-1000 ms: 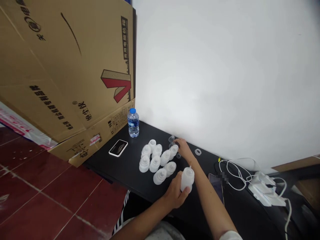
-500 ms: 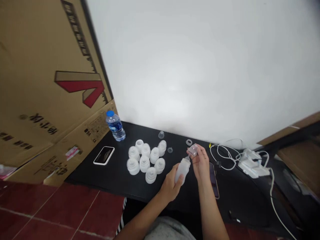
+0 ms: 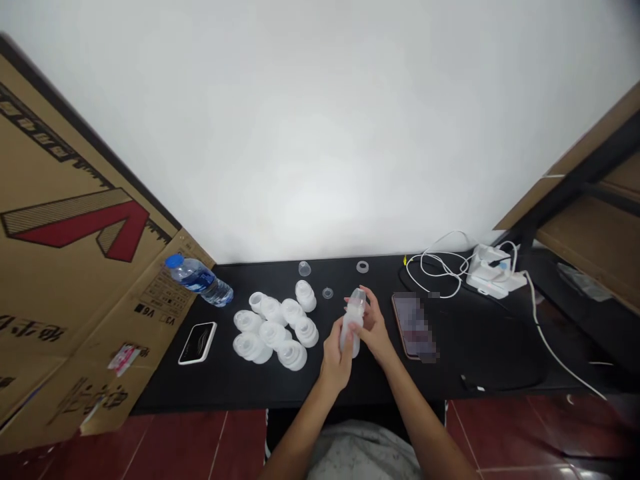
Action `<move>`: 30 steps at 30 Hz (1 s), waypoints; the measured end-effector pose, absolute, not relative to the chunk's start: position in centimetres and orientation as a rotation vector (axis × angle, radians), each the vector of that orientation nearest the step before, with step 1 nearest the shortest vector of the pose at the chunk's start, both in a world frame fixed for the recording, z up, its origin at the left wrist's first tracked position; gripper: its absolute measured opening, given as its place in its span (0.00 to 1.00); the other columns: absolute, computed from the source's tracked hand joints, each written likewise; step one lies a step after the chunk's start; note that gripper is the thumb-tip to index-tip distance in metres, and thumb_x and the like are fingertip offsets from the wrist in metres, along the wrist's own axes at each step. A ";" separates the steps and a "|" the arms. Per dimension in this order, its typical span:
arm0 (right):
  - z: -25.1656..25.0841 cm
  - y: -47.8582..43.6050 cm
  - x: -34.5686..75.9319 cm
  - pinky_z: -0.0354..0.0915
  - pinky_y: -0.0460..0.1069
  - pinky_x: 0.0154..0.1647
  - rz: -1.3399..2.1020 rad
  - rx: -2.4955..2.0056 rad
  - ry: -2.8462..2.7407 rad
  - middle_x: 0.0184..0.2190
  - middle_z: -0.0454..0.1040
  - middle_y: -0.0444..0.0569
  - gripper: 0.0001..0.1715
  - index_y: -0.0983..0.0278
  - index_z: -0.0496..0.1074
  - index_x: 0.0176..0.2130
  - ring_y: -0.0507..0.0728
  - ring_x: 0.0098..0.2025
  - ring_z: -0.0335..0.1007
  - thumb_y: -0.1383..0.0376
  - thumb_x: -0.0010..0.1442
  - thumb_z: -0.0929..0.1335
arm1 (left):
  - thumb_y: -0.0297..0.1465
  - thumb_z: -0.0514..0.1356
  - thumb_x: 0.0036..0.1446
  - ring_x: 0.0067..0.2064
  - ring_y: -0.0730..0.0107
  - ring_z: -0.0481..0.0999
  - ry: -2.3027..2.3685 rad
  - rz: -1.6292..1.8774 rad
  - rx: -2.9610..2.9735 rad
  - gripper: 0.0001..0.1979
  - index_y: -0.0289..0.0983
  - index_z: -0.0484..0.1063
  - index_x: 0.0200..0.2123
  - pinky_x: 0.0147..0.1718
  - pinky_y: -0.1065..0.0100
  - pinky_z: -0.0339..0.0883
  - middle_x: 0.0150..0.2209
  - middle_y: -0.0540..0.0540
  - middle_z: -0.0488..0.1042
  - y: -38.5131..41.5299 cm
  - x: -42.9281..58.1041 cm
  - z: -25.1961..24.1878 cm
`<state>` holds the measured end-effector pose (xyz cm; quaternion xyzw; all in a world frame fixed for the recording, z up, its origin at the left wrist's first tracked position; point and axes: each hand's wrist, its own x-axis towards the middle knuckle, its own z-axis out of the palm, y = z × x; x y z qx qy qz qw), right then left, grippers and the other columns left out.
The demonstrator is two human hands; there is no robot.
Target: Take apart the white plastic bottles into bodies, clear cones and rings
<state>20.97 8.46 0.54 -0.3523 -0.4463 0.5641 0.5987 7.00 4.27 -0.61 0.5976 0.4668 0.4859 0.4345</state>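
The little bottle [image 3: 351,323] looks like frosted, milky plastic, same as the cluster of bottles [image 3: 274,329] beside it. The counter [image 3: 480,340] is matt black, the box [image 3: 65,280] is plain brown cardboard, and the phone [image 3: 198,342] has a glossy screen.

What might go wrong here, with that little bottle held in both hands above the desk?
The small white bottle is gripped by the left hand and the right hand right beside a smartphone; if it slips, it may hit the screen.
The left forearm passes close to the cluster of white bottles and could knock some over.
The loose clear cap and ring on the black desk are small and might roll away unnoticed.
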 end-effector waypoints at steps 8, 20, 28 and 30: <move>-0.1 8.3 20.9 0.76 0.56 0.53 1.279 -0.877 -1.192 0.58 0.78 0.53 0.51 0.50 0.55 0.73 0.60 0.48 0.81 0.58 0.62 0.80 | 0.50 0.51 0.79 0.55 0.54 0.83 1.173 1.207 1.490 0.27 0.37 0.72 0.65 0.56 0.56 0.74 0.57 0.36 0.82 4.2 7.0 -0.7; -0.3 8.1 20.9 0.77 0.59 0.52 1.095 -1.019 -1.205 0.46 0.84 0.50 0.45 0.53 0.61 0.69 0.63 0.45 0.84 0.54 0.62 0.80 | 0.48 0.52 0.79 0.58 0.51 0.81 1.185 1.242 1.444 0.25 0.37 0.74 0.63 0.61 0.54 0.71 0.58 0.37 0.82 4.4 6.8 -0.9; 0.6 7.7 19.9 0.77 0.59 0.54 1.140 -1.030 -1.162 0.47 0.85 0.50 0.48 0.54 0.61 0.72 0.63 0.47 0.84 0.55 0.62 0.80 | 0.49 0.52 0.78 0.57 0.52 0.81 1.183 1.299 1.413 0.26 0.37 0.74 0.62 0.59 0.56 0.73 0.56 0.37 0.82 4.2 6.8 -1.2; 0.8 7.5 19.5 0.77 0.57 0.51 1.104 -1.091 -1.162 0.46 0.85 0.50 0.47 0.54 0.61 0.72 0.63 0.45 0.84 0.55 0.63 0.80 | 0.50 0.52 0.78 0.57 0.53 0.81 1.195 1.311 1.393 0.26 0.37 0.75 0.61 0.60 0.56 0.73 0.56 0.37 0.82 4.3 6.8 -1.3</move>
